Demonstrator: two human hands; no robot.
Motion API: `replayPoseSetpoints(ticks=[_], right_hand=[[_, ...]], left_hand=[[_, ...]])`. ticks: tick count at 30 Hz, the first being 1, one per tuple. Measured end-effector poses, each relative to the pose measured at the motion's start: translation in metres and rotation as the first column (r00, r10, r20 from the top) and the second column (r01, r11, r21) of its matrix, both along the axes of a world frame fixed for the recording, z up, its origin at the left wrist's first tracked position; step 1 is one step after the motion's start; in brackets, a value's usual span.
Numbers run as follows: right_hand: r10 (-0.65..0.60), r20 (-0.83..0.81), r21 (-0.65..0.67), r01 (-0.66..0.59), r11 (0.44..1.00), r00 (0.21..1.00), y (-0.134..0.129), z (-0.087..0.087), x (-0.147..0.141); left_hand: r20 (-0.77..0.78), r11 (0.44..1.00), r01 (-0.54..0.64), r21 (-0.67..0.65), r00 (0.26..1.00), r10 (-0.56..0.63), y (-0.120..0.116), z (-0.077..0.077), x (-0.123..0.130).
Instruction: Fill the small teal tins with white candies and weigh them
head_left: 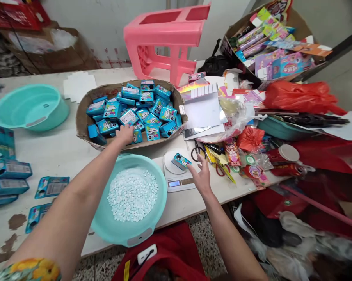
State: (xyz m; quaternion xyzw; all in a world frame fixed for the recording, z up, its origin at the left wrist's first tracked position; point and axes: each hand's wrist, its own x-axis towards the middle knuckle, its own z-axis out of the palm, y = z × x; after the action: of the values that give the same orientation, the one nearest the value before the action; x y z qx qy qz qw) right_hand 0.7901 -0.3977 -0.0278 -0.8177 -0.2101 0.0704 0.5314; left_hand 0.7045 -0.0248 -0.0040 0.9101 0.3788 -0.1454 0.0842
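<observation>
My left hand (125, 135) is at the near side of a cut-down cardboard box (84, 127) heaped with small blue candy boxes (130, 93). Its thumb stands apart from the fingers, which touch the candy boxes; the fingertips are partly hidden. A single blue candy box (181, 161) rests tilted on the round plate of a white kitchen scale (173, 185). Beside it, my right hand (201, 175) is open with fingers spread, its thumb close to that box's end. Directly below the cardboard box stands a turquoise basin (161, 195) holding many small pale candies (132, 195).
Another turquoise basin (24, 103) stands at the left, with stacked blue boxes (10, 177) and flat cartons (52, 186) nearer me. A pink stool (167, 33) lies on its side at the back. Scissors (198, 150), bags and papers crowd the right.
</observation>
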Motion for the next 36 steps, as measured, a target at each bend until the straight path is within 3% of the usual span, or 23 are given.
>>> replayPoseSetpoints(ticks=[4,8,13,15,17,19,22,24,26,28,29,30,32,34,36], right_hand=[[-0.161,-0.023,0.015,0.161,0.987,0.987,-0.035,0.007,-0.009],[-0.129,-0.086,0.013,0.130,0.991,0.988,-0.053,0.005,-0.032],[-0.100,-0.122,0.003,0.101,0.995,0.987,-0.055,0.005,-0.056],[-0.103,-0.119,0.001,0.104,0.995,0.987,-0.056,0.008,-0.062],[-0.093,-0.111,-0.005,0.093,0.996,0.989,-0.058,0.014,-0.069],[-0.082,-0.095,-0.016,0.081,0.997,0.992,-0.059,0.024,-0.077],[-0.017,-0.030,-0.017,0.017,1.000,0.999,-0.055,0.049,-0.093],[0.110,0.043,-0.027,-0.109,0.994,0.993,-0.046,0.069,-0.106],[0.317,0.069,-0.082,-0.312,0.947,0.946,-0.034,0.085,-0.119],[0.501,-0.019,-0.145,-0.499,0.855,0.865,-0.024,0.091,-0.130],[0.543,-0.091,-0.158,-0.550,0.820,0.835,-0.022,0.090,-0.133],[0.542,-0.165,-0.156,-0.564,0.811,0.824,-0.021,0.086,-0.135],[0.443,-0.309,-0.117,-0.497,0.860,0.841,-0.028,0.075,-0.134],[0.317,-0.444,-0.039,-0.371,0.928,0.838,-0.041,0.063,-0.130],[0.229,-0.548,0.031,-0.255,0.967,0.804,-0.054,0.053,-0.125]], left_hand=[[-0.060,0.999,-0.046,-0.019,0.997,0.045,0.000,-0.006,-0.012],[-0.026,1.000,-0.002,0.006,1.000,0.003,0.001,-0.004,-0.023],[-0.030,0.998,0.007,-0.064,1.000,-0.008,-0.002,-0.005,-0.027],[0.034,0.999,-0.018,-0.049,0.999,0.020,-0.005,0.001,-0.031],[0.211,0.998,-0.059,0.026,0.976,0.052,-0.009,0.018,-0.042],[0.419,0.995,-0.062,0.084,0.908,0.021,-0.020,0.045,-0.060],[0.613,0.992,0.124,-0.002,0.784,-0.097,-0.061,0.092,-0.100],[0.652,0.913,0.351,-0.209,0.745,-0.137,-0.103,0.114,-0.126],[0.654,0.760,0.482,-0.436,0.750,-0.101,-0.147,0.121,-0.143],[0.628,0.617,0.496,-0.611,0.778,-0.003,-0.182,0.110,-0.150],[0.617,0.599,0.451,-0.662,0.782,0.093,-0.193,0.099,-0.150],[0.604,0.610,0.391,-0.690,0.774,0.188,-0.200,0.084,-0.149],[0.586,0.673,0.277,-0.685,0.759,0.283,-0.207,0.049,-0.148],[0.540,0.713,0.282,-0.642,0.826,0.160,-0.211,0.013,-0.153],[0.444,0.695,0.374,-0.614,0.892,-0.088,-0.217,-0.014,-0.167]])
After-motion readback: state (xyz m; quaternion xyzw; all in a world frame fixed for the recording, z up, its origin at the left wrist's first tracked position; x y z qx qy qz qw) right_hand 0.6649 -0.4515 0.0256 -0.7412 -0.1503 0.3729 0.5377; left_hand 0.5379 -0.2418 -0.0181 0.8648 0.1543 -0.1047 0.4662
